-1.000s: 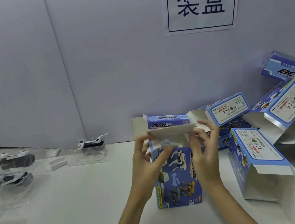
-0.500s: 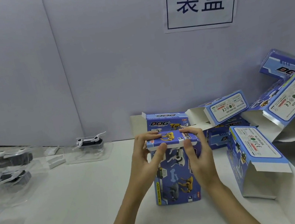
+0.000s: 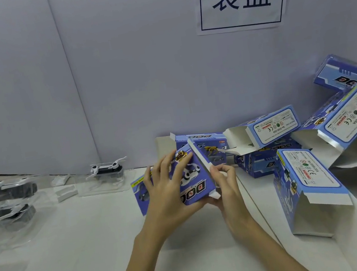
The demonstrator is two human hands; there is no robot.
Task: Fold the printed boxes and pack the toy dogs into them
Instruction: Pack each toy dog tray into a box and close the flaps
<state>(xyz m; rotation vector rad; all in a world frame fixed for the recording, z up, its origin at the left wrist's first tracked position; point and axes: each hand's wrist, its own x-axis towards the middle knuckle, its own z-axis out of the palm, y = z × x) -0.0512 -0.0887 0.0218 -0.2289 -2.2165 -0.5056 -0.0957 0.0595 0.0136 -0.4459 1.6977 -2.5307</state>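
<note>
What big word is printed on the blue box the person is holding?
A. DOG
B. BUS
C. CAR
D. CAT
A: the blue box, held between the left hand and the right hand, has big letters along its lower edge that spell DOG, seen upside down, beside a picture of a white toy dog.

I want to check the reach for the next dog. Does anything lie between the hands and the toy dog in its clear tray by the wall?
Nothing visible does: bare table lies between the left hand and the toy dog. Both hands hold a printed box.
</note>
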